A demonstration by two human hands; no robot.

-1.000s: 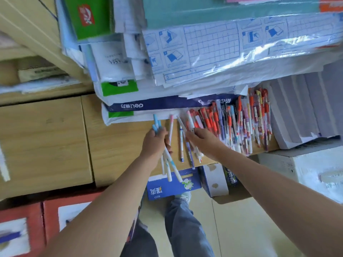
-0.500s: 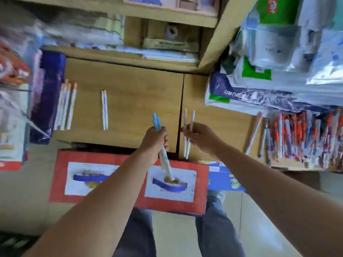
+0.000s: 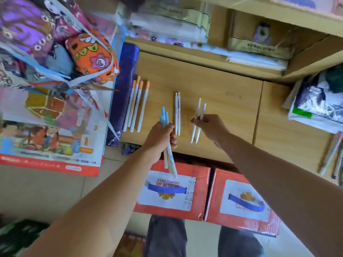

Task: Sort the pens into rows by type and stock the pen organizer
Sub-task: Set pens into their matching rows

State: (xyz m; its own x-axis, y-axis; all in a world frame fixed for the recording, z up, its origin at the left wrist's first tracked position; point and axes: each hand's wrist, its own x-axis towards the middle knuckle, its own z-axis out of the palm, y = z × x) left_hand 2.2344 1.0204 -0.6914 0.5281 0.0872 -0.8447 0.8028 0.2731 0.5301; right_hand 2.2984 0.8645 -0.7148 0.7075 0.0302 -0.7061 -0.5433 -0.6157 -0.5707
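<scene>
Your left hand (image 3: 161, 139) is gripping a bunch of blue-capped pens (image 3: 163, 117) in a closed fist. The caps are sticking up past your knuckles and the barrels are hanging below your wrist. Your right hand (image 3: 211, 127) is pinching two white pens (image 3: 198, 121) between thumb and fingertips over the counter (image 3: 222, 89).

A second ago both hands were working at the mixed pile (image 3: 332, 160); now it is lying well off to your right. Half a second ago the loose pair (image 3: 177, 114) was lying well left of your left hand. Now it is lying between your hands, just beside your left fingers. Four orange-capped pens (image 3: 138, 104) are lying near your left hand, on its left.
</scene>
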